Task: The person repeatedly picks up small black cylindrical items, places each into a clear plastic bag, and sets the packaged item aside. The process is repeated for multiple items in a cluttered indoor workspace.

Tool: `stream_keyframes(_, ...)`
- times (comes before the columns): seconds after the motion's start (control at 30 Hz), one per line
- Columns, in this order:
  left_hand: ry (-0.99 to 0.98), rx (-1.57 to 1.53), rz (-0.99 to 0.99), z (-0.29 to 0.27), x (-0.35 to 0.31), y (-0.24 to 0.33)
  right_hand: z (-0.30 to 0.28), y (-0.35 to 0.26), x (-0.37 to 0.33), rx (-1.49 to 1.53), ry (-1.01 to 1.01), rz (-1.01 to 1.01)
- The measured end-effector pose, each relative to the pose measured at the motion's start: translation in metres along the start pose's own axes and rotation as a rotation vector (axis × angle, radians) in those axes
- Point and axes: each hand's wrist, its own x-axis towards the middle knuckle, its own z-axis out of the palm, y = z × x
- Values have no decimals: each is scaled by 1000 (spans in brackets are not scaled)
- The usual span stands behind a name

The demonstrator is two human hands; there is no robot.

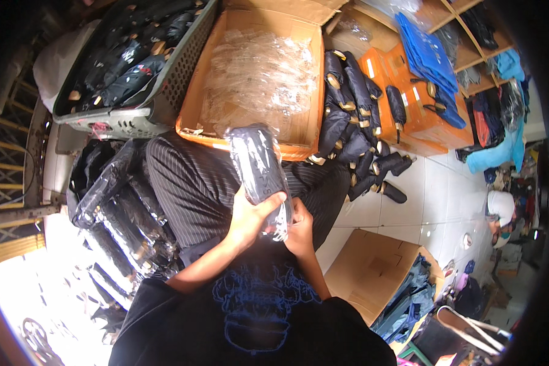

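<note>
Over my lap I hold a black folding umbrella (257, 161) in a clear plastic sleeve, tilted with its far end up and to the left. My left hand (249, 216) is wrapped round the near half, with its thumb across the top. At the near end my right hand (299, 227) has its fingers closed on the gathered, crinkled plastic of the sleeve. Just beyond my knees, a cardboard box (189, 100) contains many flat clear plastic sleeves (256, 73).
A grey plastic crate (128, 122) of dark umbrellas stands far left. Black umbrellas in plastic (128, 226) pile beside my left leg. Right of the box lie loose dark umbrellas (354, 146) and orange cartons (427, 122). An open carton (372, 268) holds dark blue fabric at my right.
</note>
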Motion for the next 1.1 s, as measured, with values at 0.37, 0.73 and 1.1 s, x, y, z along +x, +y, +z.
stream_keyframes(0.37, 264, 244, 262, -99, -52, 61, 17, 10, 21, -303, -380, 106)
stream_keyframes(0.73, 1272, 1375, 189, -259, -167, 84, 60, 18, 46, -517, -573, 109)
stream_keyframes(1.1, 1063, 1454, 1136, -195, -171, 159, 28, 29, 31, -518, -390, 74)
